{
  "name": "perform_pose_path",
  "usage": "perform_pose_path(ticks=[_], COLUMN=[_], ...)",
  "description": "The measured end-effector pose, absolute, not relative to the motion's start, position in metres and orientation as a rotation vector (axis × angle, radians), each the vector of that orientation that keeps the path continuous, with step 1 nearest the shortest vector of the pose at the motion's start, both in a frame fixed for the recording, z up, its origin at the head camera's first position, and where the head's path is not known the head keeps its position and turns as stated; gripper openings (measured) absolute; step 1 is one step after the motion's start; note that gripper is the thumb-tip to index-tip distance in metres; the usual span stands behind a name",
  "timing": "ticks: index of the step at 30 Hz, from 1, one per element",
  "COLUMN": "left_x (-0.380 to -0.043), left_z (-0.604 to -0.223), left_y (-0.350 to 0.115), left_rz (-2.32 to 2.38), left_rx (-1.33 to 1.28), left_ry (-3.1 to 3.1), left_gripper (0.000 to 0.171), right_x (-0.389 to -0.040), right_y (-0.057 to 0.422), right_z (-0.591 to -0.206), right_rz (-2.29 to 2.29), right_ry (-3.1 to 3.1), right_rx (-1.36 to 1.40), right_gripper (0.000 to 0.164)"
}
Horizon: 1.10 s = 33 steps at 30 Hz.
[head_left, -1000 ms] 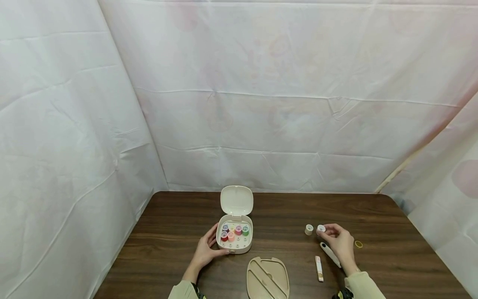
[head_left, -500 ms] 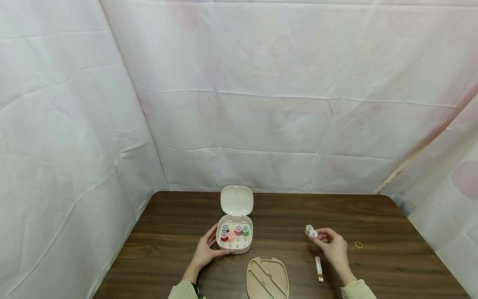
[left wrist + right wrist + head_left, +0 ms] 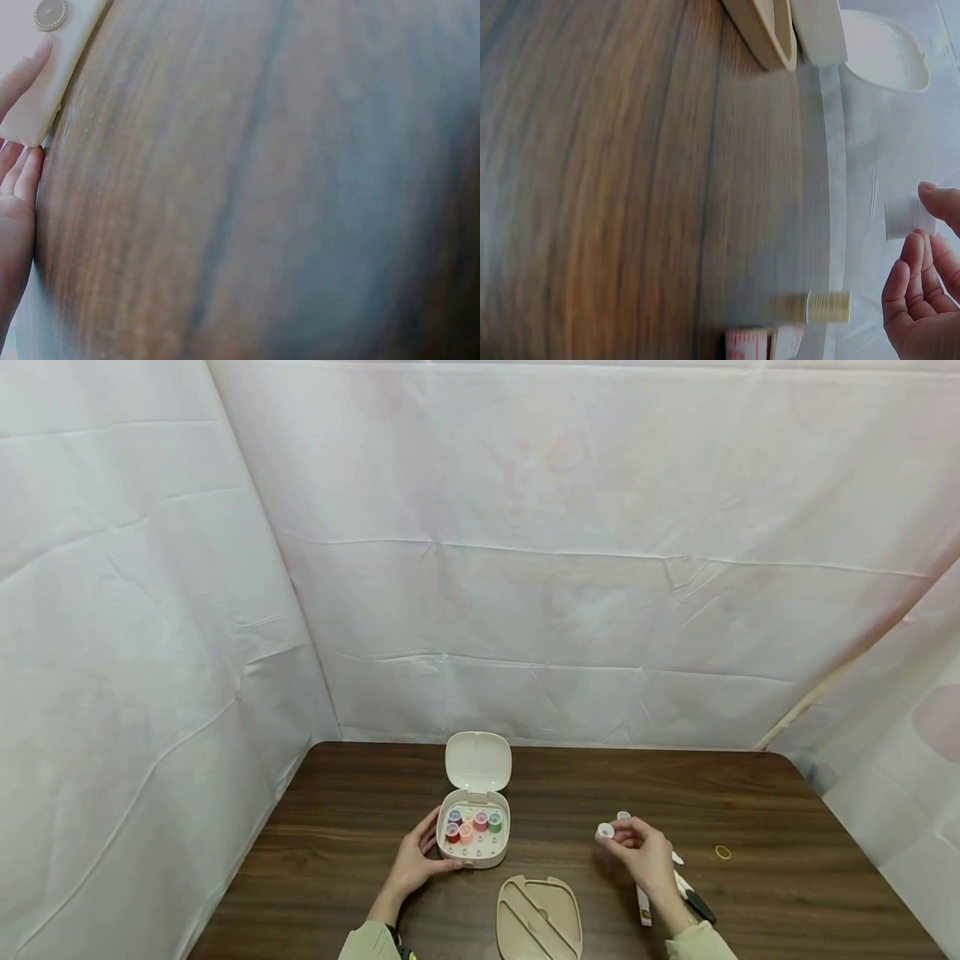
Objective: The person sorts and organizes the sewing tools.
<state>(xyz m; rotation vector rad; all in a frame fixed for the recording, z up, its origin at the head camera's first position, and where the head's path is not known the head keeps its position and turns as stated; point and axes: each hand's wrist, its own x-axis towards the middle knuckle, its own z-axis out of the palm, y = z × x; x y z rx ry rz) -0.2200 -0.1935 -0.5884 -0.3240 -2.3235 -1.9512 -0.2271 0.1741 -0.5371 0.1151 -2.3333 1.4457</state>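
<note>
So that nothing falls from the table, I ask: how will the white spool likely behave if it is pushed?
The white spool is probably light: it is small, and the right hand pinches it. Lying down, it may roll on its round side; upright, it would likely slide on its flat end.

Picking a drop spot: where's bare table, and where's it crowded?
Bare table: left of the left hand; between open box and held white spool; right of the yellow ring. Crowded: around the right hand, with a second spool, narrow strip and tool nearby.
</note>
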Motion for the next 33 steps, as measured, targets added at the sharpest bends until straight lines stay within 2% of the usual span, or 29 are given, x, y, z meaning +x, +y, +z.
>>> perform_pose_path(ticks=[13, 25, 33], left_x=[-0.209, -0.208, -0.208], left_z=[-0.562, -0.563, -0.563], left_y=[-0.187, -0.187, -0.187], left_rz=[-1.958, -1.962, -1.965], left_rx=[-0.344, -0.344, -0.35], left_ry=[-2.335, -2.324, -2.319], left_gripper=[0.093, 0.094, 0.094], right_x=[-0.226, -0.227, -0.213], right_y=[0.142, 0.11, 0.09], right_z=[-0.532, -0.523, -0.491], right_rz=[1.571, 1.748, 1.76], right_ry=[-2.267, -2.204, -2.234], right_rx=[0.242, 0.306, 0.339], right_gripper=[0.021, 0.021, 0.02])
